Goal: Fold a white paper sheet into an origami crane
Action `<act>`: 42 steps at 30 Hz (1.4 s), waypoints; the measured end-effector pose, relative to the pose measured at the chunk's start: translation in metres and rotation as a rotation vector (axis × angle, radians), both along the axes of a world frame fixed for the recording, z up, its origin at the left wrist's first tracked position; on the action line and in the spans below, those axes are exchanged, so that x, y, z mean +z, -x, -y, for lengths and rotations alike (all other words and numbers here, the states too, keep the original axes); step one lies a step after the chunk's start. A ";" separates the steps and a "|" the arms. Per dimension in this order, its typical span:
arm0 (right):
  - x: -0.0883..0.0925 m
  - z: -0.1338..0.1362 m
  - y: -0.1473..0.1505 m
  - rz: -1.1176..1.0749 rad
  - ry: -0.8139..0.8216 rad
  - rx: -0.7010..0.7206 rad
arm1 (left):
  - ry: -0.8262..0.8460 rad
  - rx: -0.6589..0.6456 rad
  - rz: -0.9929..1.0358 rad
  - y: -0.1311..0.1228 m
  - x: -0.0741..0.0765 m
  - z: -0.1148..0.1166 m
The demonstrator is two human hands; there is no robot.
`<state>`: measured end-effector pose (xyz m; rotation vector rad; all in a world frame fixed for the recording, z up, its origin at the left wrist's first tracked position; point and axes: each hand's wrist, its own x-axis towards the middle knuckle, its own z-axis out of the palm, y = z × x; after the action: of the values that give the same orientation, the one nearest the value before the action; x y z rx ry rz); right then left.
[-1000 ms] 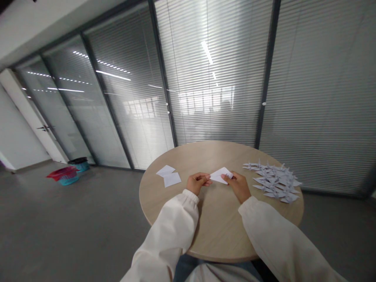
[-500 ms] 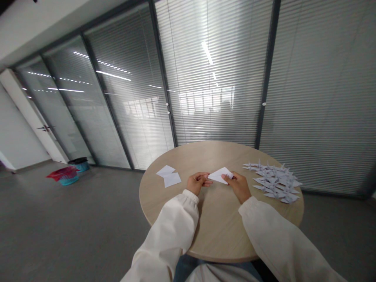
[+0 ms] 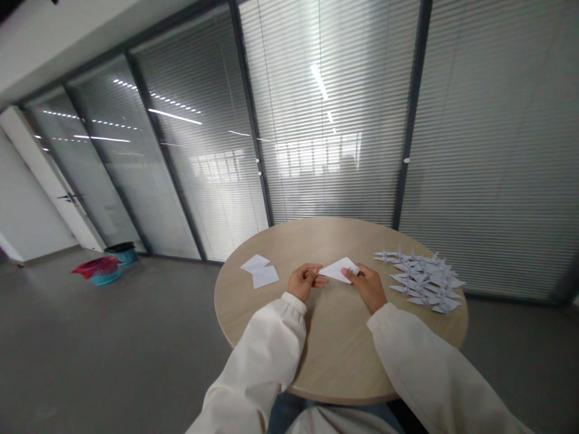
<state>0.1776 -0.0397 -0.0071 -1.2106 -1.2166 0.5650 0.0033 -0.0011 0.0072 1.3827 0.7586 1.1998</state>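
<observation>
Between my hands, above the round table, is a folded white sheet of paper [image 3: 337, 269] shaped like a kite, its narrow point toward the left. My right hand [image 3: 368, 286] pinches its wide right end, thumb on top. At the narrow tip, my left hand [image 3: 304, 281] has thumb and forefinger closed, with the other fingers stretched out beneath. Two white paper squares [image 3: 265, 276] lie overlapping to the left of my left hand. A cluster of folded paper cranes [image 3: 425, 280] covers the table's right side, beyond my right hand.
The round wooden table [image 3: 344, 343] stands close to a glass partition with blinds [image 3: 325, 181]. On the floor at far left sit a blue bin with a red liner [image 3: 104, 274] and another with a black liner [image 3: 126, 254], near a white door [image 3: 49, 175].
Almost nothing differs. The fingers of my left hand have shifted very slightly at the paper's tip; my right hand and the other papers stay in place.
</observation>
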 end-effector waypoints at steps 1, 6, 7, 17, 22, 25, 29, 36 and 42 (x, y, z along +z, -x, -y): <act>0.000 0.000 0.000 -0.002 -0.002 -0.002 | -0.004 -0.002 0.003 0.000 0.000 0.000; 0.002 0.002 0.001 -0.008 0.002 0.003 | -0.017 -0.004 -0.005 0.000 -0.002 -0.001; 0.002 0.002 0.001 -0.011 0.004 0.006 | -0.015 -0.009 -0.010 0.000 -0.002 -0.001; 0.002 0.002 0.000 -0.013 0.008 0.034 | 0.032 -0.050 0.022 0.002 -0.005 -0.005; 0.002 0.003 0.001 -0.018 0.001 0.041 | 0.068 -0.054 -0.016 0.000 -0.003 -0.004; -0.001 0.001 0.000 0.002 -0.016 0.039 | 0.072 -0.040 -0.009 -0.001 -0.002 -0.003; -0.004 -0.002 -0.001 0.004 -0.015 0.040 | 0.072 -0.022 -0.026 -0.001 -0.002 -0.002; -0.001 0.000 0.000 0.009 -0.031 0.016 | 0.068 0.009 -0.019 -0.002 -0.001 -0.001; 0.002 0.001 0.001 -0.066 -0.014 0.068 | 0.109 0.013 0.000 -0.003 0.001 0.001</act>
<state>0.1764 -0.0410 -0.0047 -1.1345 -1.2075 0.6408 0.0068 -0.0025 0.0078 1.2903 0.8225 1.1516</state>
